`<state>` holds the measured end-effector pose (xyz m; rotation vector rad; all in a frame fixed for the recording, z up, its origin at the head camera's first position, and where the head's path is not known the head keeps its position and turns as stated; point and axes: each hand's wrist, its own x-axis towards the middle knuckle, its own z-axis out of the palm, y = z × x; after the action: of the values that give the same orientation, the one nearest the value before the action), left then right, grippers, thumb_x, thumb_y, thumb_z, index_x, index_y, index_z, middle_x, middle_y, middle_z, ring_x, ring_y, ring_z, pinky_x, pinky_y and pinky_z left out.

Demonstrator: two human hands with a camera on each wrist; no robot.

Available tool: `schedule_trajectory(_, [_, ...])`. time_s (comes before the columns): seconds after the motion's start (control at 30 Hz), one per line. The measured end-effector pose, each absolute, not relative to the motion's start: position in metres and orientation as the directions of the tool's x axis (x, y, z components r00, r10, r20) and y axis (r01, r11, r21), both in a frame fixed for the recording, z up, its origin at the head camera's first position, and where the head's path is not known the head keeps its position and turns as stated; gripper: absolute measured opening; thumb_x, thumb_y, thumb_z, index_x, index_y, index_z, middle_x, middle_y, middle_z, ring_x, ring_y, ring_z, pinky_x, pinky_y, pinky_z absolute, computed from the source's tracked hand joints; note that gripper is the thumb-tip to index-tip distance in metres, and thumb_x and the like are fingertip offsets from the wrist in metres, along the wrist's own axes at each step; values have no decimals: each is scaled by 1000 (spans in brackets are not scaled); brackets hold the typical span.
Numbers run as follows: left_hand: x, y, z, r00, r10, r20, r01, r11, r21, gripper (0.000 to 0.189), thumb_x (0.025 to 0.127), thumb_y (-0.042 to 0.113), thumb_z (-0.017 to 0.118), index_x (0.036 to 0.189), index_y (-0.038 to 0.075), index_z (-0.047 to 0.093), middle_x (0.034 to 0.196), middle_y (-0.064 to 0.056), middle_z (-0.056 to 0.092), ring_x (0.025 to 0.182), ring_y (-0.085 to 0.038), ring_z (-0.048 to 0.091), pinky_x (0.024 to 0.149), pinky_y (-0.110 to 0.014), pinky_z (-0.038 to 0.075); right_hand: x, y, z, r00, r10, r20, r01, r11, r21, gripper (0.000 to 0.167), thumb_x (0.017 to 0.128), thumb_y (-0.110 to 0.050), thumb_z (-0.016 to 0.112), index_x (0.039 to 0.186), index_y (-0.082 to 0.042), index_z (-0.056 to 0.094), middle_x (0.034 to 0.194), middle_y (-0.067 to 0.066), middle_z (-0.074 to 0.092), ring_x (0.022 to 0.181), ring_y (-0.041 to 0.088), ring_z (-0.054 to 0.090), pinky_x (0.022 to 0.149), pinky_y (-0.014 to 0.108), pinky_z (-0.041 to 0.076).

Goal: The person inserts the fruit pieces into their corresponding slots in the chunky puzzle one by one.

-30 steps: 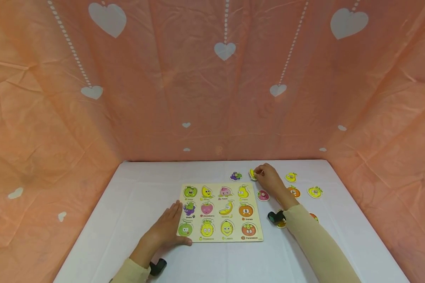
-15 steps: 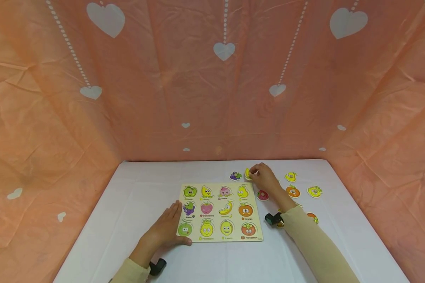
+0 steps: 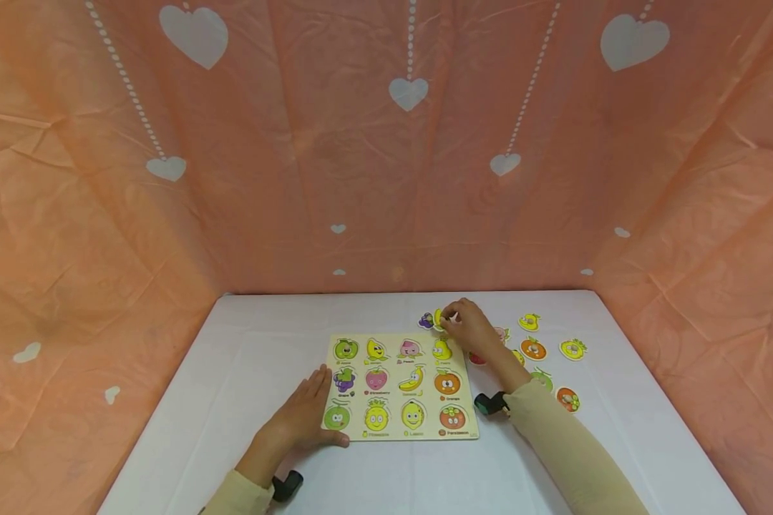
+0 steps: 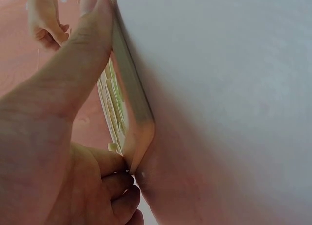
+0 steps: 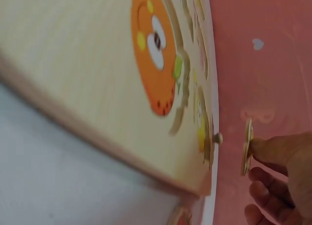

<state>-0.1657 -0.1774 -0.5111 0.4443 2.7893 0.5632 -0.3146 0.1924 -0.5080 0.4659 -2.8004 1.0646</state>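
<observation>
A wooden fruit puzzle board (image 3: 396, 400) with rows of printed fruits lies on the white table. My left hand (image 3: 299, 411) rests at its front left corner, fingers straight along the left edge, thumb along the front edge (image 4: 129, 88). Beyond the board's far right corner, my right hand (image 3: 473, 329) pinches a yellow fruit puzzle piece (image 3: 438, 319) between thumb and fingers. In the right wrist view this piece (image 5: 247, 148) appears edge-on, raised off the board. Just left of it in the head view lies a grape piece (image 3: 426, 320), partly covered.
Several loose fruit pieces lie right of the board, among them a pear (image 3: 530, 322), an orange (image 3: 533, 348), a pineapple (image 3: 573, 349) and a persimmon (image 3: 567, 399). The right forearm partly covers others. A pink cloth (image 3: 399, 179) with hearts surrounds the table's back and sides.
My right hand has moved left with the yellow puzzle piece, over toward the grape piece. More of the loose pieces show behind the wrist. The left hand has stayed still.
</observation>
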Motion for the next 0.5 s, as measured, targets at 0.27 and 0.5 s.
schedule_trajectory(0.27, [-167, -177, -513, -921, 343, -186, 247, 881, 404, 137, 71, 53, 98, 164, -14, 22, 174, -31, 20, 163, -44, 20, 134, -55, 19, -309, 178, -507, -944, -257, 208, -330, 693, -641, 10, 102, -16, 75, 106, -6, 77, 105, 6, 66, 99, 26, 59, 87, 42, 54])
schedule_trajectory(0.5, [-166, -177, -513, -922, 336, -194, 238, 885, 400, 137, 71, 54, 97, 164, -13, 22, 174, -30, 20, 163, -43, 20, 134, -55, 19, -305, 167, -508, -929, -293, 226, -369, 672, -642, 10, 100, -14, 77, 106, -6, 78, 105, 6, 67, 99, 25, 61, 89, 43, 56])
